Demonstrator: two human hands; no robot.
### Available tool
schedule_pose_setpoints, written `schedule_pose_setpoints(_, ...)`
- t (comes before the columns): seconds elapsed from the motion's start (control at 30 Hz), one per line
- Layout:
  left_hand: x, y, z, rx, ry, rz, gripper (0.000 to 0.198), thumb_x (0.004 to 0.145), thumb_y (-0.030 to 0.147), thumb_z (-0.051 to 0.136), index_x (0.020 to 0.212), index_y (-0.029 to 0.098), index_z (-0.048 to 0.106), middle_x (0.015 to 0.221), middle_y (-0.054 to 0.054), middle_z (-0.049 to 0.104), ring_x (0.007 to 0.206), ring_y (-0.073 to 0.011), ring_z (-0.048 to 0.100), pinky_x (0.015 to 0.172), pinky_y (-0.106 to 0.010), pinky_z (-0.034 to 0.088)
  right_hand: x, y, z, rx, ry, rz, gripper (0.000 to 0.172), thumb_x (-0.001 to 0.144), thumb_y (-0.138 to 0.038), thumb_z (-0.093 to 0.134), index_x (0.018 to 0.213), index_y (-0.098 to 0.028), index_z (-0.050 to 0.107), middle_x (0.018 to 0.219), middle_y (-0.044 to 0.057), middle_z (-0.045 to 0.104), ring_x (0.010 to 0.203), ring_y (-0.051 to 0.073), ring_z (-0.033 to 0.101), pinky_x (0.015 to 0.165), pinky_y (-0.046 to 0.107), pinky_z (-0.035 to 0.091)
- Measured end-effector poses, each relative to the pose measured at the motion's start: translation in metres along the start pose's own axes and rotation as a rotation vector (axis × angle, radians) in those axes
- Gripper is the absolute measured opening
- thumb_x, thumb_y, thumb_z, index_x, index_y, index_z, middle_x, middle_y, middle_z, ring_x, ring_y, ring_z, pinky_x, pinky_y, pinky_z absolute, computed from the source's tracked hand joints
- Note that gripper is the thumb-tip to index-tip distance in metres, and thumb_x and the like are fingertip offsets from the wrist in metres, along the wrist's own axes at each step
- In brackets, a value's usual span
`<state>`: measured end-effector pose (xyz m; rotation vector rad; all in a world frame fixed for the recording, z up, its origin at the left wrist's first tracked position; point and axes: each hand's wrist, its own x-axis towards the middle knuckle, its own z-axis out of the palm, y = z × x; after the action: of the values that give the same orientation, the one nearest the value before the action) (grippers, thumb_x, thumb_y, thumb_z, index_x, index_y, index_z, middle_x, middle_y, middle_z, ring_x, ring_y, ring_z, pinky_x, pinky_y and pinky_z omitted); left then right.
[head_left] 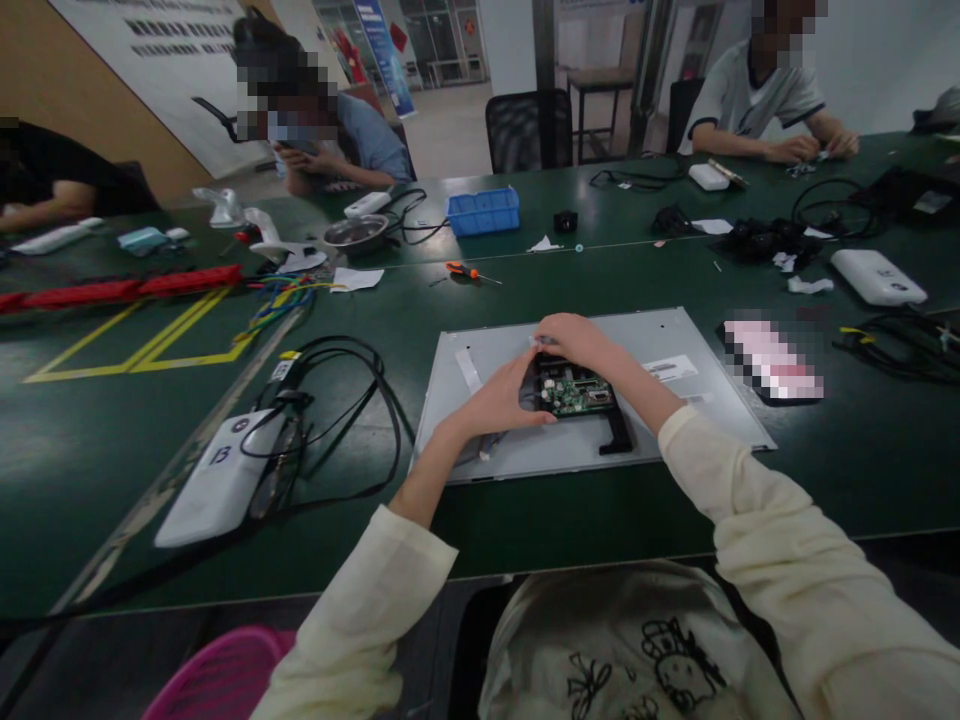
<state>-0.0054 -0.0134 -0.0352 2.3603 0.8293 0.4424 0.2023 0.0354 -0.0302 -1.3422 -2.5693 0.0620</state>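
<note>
Closest to me, two cream sleeves reach out over the dark green table (825,470). The left hand (501,402) comes in from the left, wrist low, thumb laid along the near edge of a green circuit board (579,390) and fingers over its far side, so it is closed on the board's left end. The right hand (574,340) arches over from the far side, fingers bent down onto the board's far left corner and touching the left fingers; whether it pinches anything I cannot tell. The board sits mid-way across a grey metal panel (675,335) lying flat, with a black bracket (619,435) at its right. A white label (670,368) on the panel is too small to read. Off to the left, a white box (214,475) is marked "13", with black cables (367,400) looped over it. Further back lie an orange screwdriver (461,270) and a blue bin (484,211)
</note>
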Motion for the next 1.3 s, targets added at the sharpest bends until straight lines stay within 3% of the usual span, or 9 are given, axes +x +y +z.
schedule_pose_setpoints(0.13,0.0,0.0,0.0,0.017,0.001,0.002,0.11,0.066,0.058,0.072,0.151,0.019,0.014,0.154,-0.018,0.028,0.14,-0.037,0.03,0.116,-0.056,0.023,0.003,-0.009,-0.004,-0.048,-0.02,0.009,0.02,0.091,-0.021,0.055,0.101,-0.014,0.07,0.108,0.014,0.07,0.103,0.024,0.062,0.084,0.031,0.044)
schedule_pose_setpoints(0.27,0.0,-0.001,0.001,0.033,-0.003,-0.015,0.111,0.065,0.059,0.072,0.151,0.017,0.015,0.154,-0.018,0.027,0.141,-0.037,0.029,0.117,-0.054,0.022,0.003,-0.017,-0.008,-0.098,-0.024,0.044,0.024,0.093,-0.017,0.048,0.093,-0.011,0.071,0.102,0.018,0.071,0.097,0.026,0.064,0.079,0.033,0.045)
schedule_pose_setpoints(0.6,-0.002,0.001,-0.001,0.04,-0.021,-0.029,0.111,0.068,0.057,0.07,0.152,0.015,0.012,0.155,-0.02,0.024,0.142,-0.0367,0.027,0.116,-0.053,0.022,-0.033,-0.002,-0.035,-0.166,0.073,0.174,0.032,0.097,-0.021,0.039,0.099,-0.014,0.07,0.102,0.015,0.071,0.095,0.025,0.064,0.075,0.033,0.044)
schedule_pose_setpoints(0.97,0.0,-0.005,0.003,0.06,0.012,-0.005,0.11,0.066,0.057,0.072,0.151,0.016,0.015,0.155,-0.019,0.025,0.142,-0.0375,0.028,0.117,-0.054,0.021,-0.033,-0.024,-0.007,-0.174,-0.015,0.126,0.031,0.097,-0.02,0.041,0.093,-0.011,0.071,0.097,0.016,0.072,0.092,0.026,0.065,0.074,0.032,0.043)
schedule_pose_setpoints(1.3,0.0,-0.005,0.002,0.093,-0.01,-0.003,0.109,0.069,0.057,0.069,0.152,0.014,0.013,0.155,-0.021,0.025,0.142,-0.0373,0.027,0.116,-0.053,0.023,-0.036,-0.026,-0.008,-0.144,-0.022,0.094,0.032,0.098,-0.019,0.04,0.095,-0.01,0.07,0.097,0.017,0.071,0.095,0.025,0.064,0.081,0.033,0.042)
